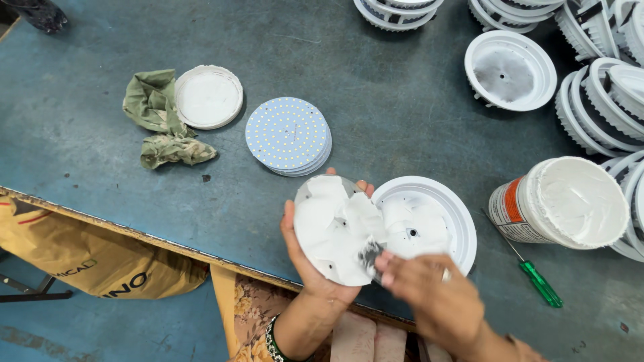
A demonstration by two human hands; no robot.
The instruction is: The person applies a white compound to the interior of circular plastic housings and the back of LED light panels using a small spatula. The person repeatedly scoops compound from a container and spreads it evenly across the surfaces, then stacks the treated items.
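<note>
Two hands work at the near edge of the blue-grey table (pixel 402 114). The left hand (pixel 310 258) grips a round disc (pixel 332 224) from beneath, tilted toward the camera, its face thickly coated with white paste. The right hand (pixel 429 298) has its fingertips pressed on the disc's lower right part, where a grey patch shows through; whether it pinches anything I cannot tell. Just beside the disc lies a white round lamp housing (pixel 456 214), also smeared inside.

To do this well, I judge the paste should be spread evenly to the rim, leaving no bare patches, with the disc held steady.

A tub of white paste (pixel 570 201) lies on its side at the right, its label white and orange. A green-handled screwdriver (pixel 540 281) lies near it. A stack of LED boards (pixel 288 137), a white lid (pixel 208 97) and a green rag (pixel 161 121) sit further left. A tan printed sack (pixel 87 255) hangs below the table.
</note>
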